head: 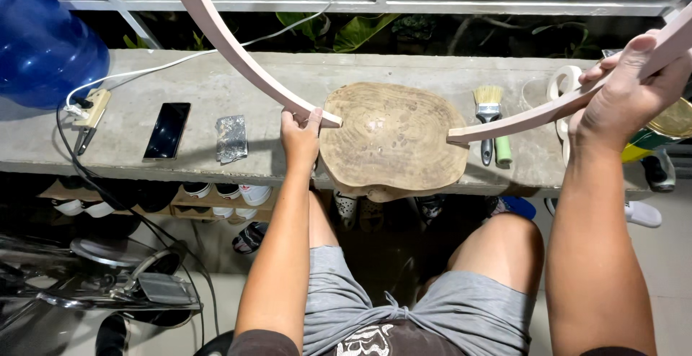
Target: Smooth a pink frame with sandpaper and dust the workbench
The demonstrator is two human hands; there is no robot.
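Hands hold curved pale wooden strip (238, 53), bent in big arc over wood slab (393, 136) on concrete ledge (216, 82). Left hand (299, 140) closed round strip's left end, close to tip, which touches slab's left edge. Right hand (623, 86) gripping other leg well up from its tip; that tip rests on slab's right side. Strip's two ends point inward toward each other across slab. Left hand nearer slab. Paintbrush (490, 111) just right of slab, phone (167, 130) well left.

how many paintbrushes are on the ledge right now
1. A single paintbrush with pale bristles lies on the concrete ledge, just right of the wooden slab, beside a green-handled tool. The right hand covers part of the ledge, so another could be hidden.
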